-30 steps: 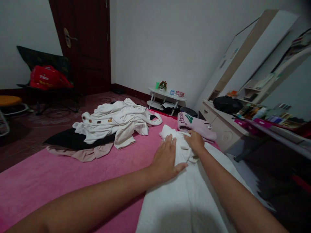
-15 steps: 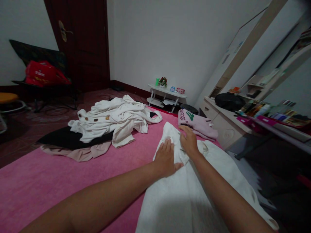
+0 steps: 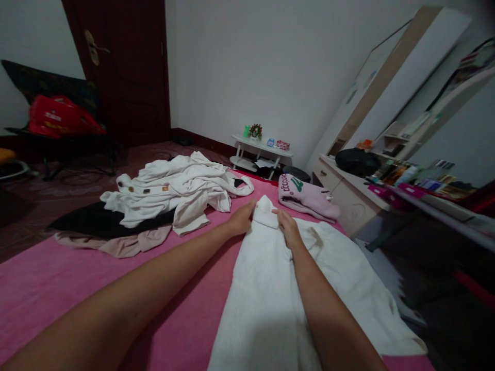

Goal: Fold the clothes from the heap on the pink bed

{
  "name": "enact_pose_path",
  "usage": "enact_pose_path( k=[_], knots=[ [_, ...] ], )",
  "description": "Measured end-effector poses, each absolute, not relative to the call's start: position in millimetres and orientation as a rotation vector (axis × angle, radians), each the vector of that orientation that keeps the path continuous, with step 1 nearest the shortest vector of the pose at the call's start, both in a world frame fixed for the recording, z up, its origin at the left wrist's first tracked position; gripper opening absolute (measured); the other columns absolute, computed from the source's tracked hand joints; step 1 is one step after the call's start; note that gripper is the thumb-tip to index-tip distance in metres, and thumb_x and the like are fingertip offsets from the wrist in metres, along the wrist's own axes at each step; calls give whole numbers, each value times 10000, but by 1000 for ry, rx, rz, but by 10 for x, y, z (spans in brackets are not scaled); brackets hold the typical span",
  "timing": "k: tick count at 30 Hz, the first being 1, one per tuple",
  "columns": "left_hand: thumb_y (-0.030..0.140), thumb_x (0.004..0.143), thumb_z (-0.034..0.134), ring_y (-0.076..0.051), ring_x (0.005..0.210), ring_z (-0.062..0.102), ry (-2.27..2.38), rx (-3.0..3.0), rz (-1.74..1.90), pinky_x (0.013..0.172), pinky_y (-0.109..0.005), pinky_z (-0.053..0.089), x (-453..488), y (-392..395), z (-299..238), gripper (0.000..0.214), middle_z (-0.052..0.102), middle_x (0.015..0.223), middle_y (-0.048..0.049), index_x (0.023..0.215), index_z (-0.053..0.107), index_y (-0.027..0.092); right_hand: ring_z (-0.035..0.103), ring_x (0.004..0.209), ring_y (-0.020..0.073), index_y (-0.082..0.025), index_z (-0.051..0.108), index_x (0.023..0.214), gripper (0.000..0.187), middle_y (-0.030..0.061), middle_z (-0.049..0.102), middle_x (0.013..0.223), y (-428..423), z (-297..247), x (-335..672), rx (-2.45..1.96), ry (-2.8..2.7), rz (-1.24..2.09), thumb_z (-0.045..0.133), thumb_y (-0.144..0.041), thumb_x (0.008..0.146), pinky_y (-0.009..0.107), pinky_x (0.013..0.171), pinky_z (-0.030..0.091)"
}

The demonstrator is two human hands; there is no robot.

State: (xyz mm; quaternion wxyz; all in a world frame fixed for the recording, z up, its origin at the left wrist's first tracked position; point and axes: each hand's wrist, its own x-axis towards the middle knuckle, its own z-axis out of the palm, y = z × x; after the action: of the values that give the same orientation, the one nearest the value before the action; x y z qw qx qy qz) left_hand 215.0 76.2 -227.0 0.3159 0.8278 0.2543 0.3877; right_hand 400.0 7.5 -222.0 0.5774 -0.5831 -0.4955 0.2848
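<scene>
gripping the white garment [image 3: 266,288] at its 12 o'clock end, left hand [image 3: 242,219] clamped, right hand [image 3: 288,231] pressing, grip unclear: straightening seems underway, and folding would need an even pull.

On the pink bed [image 3: 77,288], a rumpled pile of white clothes [image 3: 174,188] lies at ten o'clock over a black cloth [image 3: 88,221]. A folded pink sweater [image 3: 305,196] sits at one o'clock, with a small white side table [image 3: 263,149] beyond at twelve.

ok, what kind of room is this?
Probably a home bedroom: a pink-covered bed with a pile of clothes on it, a dresser crowded with bottles, and a tall wardrobe beside it.
</scene>
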Motion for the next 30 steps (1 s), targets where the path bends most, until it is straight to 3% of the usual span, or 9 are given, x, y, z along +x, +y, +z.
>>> enact_pose_path(
  k=[5, 8, 10, 13, 16, 21, 25, 27, 30],
  knots=[
    [111, 649, 605, -205, 991, 599, 654, 2404, 857, 898, -301, 454, 2095, 968, -2193, 493, 659, 1106, -66, 1141, 601, 145, 575, 1032, 233, -174, 684, 957, 489, 99, 581, 1225, 11, -2221, 3970, -1383, -1363, 522, 791, -434, 557, 377, 888, 469],
    [139, 675, 585, -167, 759, 583, 715, 2470, 853, 727, -253, 451, 2124, 949, -2123, 242, 657, 831, -22, 908, 649, 141, 569, 998, 225, -162, 675, 897, 391, 99, 588, 1142, -19, -2209, 3961, -1393, -1421, 424, 768, -324, 553, 338, 819, 481],
    [142, 697, 558, -163, 724, 558, 741, 2473, 878, 698, -252, 425, 2154, 899, -2084, 156, 628, 772, -19, 831, 637, 148, 571, 914, 204, -167, 660, 829, 282, 70, 602, 1014, -41, -2188, 3954, -1387, -1438, 331, 722, -272, 575, 308, 759, 475],
    [136, 721, 536, -173, 784, 553, 726, 2540, 933, 710, -256, 393, 2164, 789, -2034, 149, 624, 843, -34, 842, 616, 167, 544, 775, 168, -186, 592, 653, 75, 19, 564, 809, -83, -2151, 3936, -1308, -1468, 242, 644, -205, 602, 275, 685, 443],
    [113, 748, 492, -179, 791, 559, 741, 2703, 946, 670, -263, 369, 2102, 675, -2000, 170, 624, 895, -45, 851, 605, 187, 518, 739, 154, -191, 554, 551, 76, 10, 515, 741, -130, -2131, 3908, -1237, -1493, 203, 560, -144, 610, 258, 653, 413],
    [99, 693, 513, -192, 797, 575, 923, 2663, 949, 643, -266, 371, 1965, 519, -1971, 210, 636, 874, -44, 840, 629, 192, 503, 721, 146, -203, 686, 629, 266, 14, 499, 750, -192, -2117, 3850, -1288, -1485, 80, 451, -83, 601, 255, 639, 389],
    [150, 650, 571, -188, 739, 575, 991, 2346, 760, 652, -270, 405, 1948, 500, -1932, 107, 640, 786, -40, 702, 663, 174, 541, 766, 164, -199, 706, 703, 314, 33, 566, 805, -249, -2065, 3823, -1273, -1458, 139, 399, -141, 675, 271, 668, 419],
    [222, 707, 564, -182, 690, 582, 1036, 2133, 699, 634, -269, 419, 1982, 572, -1913, 126, 643, 712, -42, 665, 665, 159, 550, 719, 161, -184, 692, 745, 318, 38, 595, 811, -277, -2036, 3814, -1264, -1419, 199, 374, -199, 741, 273, 643, 424],
    [388, 852, 450, -177, 631, 599, 1133, 1965, 717, 590, -268, 434, 2097, 747, -1903, 349, 655, 688, -65, 771, 671, 131, 544, 628, 141, -172, 672, 782, 349, 30, 606, 770, -301, -2014, 3803, -1269, -1367, 228, 344, -280, 834, 271, 620, 419]
  ],
)
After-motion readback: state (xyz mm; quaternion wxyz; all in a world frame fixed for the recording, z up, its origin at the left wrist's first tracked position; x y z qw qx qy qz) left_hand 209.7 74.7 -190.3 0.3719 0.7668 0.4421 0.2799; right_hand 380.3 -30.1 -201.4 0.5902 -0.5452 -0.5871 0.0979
